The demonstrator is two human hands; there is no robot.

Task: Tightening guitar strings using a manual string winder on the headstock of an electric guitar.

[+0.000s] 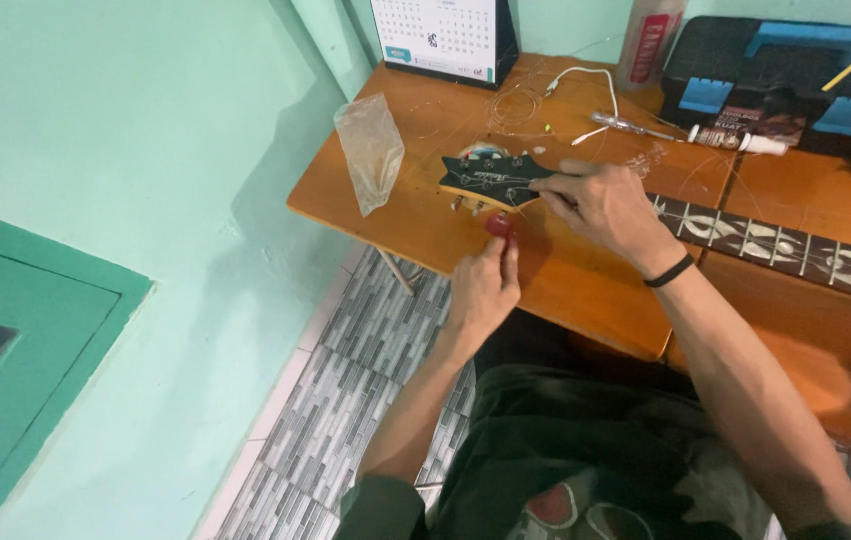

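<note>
A guitar lies across the wooden table [585, 290], its black headstock [490, 180] pointing left and its inlaid neck [785, 245] running right. My left hand [485, 285] pinches a small red knob-like tool [498, 224] at the tuning pegs on the headstock's near edge. My right hand [600, 205], with a black band on the wrist, rests over the top of the neck and presses down on the strings beside the headstock.
A crumpled clear plastic bag [370, 150] stands left of the headstock. At the back are a desk calendar [440, 35], a white cable [585, 80], loose strings, a screwdriver [630, 125], a small tube [740, 140] and a black-and-blue tool case [785, 70]. A green wall is on the left, with tiled floor [335, 400] below.
</note>
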